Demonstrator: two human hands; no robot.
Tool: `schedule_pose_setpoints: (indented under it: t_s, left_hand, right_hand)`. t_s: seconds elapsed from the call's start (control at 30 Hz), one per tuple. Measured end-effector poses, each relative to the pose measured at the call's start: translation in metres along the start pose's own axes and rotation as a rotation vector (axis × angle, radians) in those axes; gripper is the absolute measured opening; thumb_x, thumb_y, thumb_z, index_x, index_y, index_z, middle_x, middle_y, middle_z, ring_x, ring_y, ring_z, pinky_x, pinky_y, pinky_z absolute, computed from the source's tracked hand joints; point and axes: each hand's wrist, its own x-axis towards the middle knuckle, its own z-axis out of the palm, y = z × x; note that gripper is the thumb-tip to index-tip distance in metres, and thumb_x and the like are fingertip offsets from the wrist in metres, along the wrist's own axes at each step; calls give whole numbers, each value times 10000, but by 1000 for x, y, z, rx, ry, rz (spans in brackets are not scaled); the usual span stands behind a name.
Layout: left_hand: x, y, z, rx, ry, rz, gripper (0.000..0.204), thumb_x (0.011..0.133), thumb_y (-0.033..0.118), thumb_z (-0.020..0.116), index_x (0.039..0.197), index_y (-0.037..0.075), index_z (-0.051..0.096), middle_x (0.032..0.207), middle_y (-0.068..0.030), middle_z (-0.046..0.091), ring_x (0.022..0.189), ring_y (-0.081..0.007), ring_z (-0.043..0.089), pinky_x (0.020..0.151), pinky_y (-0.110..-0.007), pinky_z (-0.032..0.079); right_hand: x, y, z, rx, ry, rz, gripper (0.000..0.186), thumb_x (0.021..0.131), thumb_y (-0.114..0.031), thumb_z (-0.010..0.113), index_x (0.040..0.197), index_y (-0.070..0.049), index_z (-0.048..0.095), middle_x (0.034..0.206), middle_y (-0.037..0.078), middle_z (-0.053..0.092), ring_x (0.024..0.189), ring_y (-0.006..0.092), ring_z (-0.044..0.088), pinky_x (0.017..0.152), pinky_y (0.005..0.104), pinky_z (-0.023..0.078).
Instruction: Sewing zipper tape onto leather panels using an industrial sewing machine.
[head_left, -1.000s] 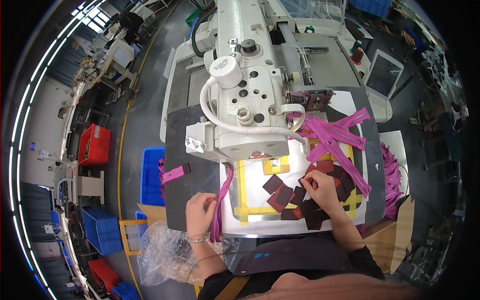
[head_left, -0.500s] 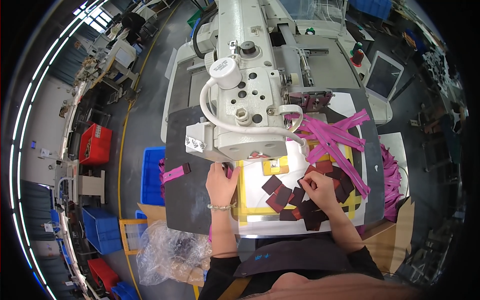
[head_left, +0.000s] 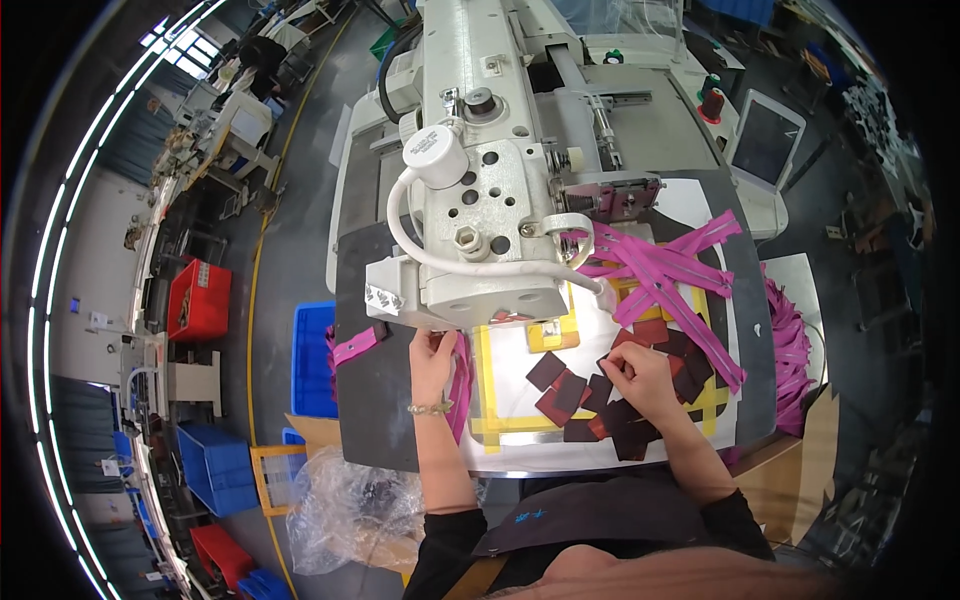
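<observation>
My left hand (head_left: pixel 432 368), wearing a bracelet, is at the lower left of the sewing machine head (head_left: pixel 490 240), its fingers bent and closed at the top of a pink zipper strip (head_left: pixel 460 390). The fingertips are partly hidden, and the strip runs down beside the wrist. Above a scatter of dark red and black square patches (head_left: pixel 562 396), my right hand (head_left: pixel 640 375) is pinched shut on a small dark patch (head_left: pixel 604 366), mostly covered by the fingers. A yellow-edged plate (head_left: pixel 485 405) lies under the patches.
Several pink zipper strips (head_left: pixel 665 270) cross at the right of the worktable. Another strip (head_left: pixel 358 345) lies over the left edge, by a blue bin (head_left: pixel 313 360). More pink zippers (head_left: pixel 787 345) hang at the right near a cardboard box (head_left: pixel 800 465). A tablet (head_left: pixel 768 140) stands behind.
My left hand has turned and closed up, and the pink zipper strip now shows at full length beside it. The right hand stays pinched over the patches. The whole view has shifted slightly.
</observation>
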Motion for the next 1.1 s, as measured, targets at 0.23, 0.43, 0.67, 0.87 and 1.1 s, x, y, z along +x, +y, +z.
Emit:
schedule_pose_setpoints:
  t_s: [0.23,0.43,0.67,0.87,1.1]
  left_hand:
    - [4,0,-5,-139,-87,10,117,881,58,643,979,-6,645,871,-48,673,761,-101,599,666,-229,454]
    - [1,39,-8,580,-35,6,203,788,162,735,870,-16,684,762,-109,683,755,-134,643,634,-270,484]
    - [16,47,-4,992,-41,868,242,752,143,726,917,-27,680,850,-153,690,808,-216,660,663,-343,513]
    - [49,16,-27,565,-432,304,244,775,67,678,1016,29,666,983,-122,665,933,-250,616,834,-356,484]
    - [63,22,-33,444,-641,175,233,846,52,647,1076,18,647,1008,-71,675,882,-210,632,823,-350,499]
  right_hand:
    - [0,3,2,22,22,-32,137,777,-68,733,775,-30,601,646,22,559,472,109,461,471,261,360]
    - [-1,3,1,18,20,-37,142,780,-71,729,766,-34,592,651,25,565,477,114,479,476,261,373]
    - [-1,5,2,33,31,-41,146,780,-74,730,759,-40,589,647,26,562,479,120,491,474,264,378]
    - [-2,4,0,6,-42,44,121,804,-114,695,774,-69,587,679,31,596,574,187,600,531,306,450]
    - [-1,5,2,-18,-14,3,126,804,-125,696,771,-78,585,671,28,594,587,198,606,536,313,450]
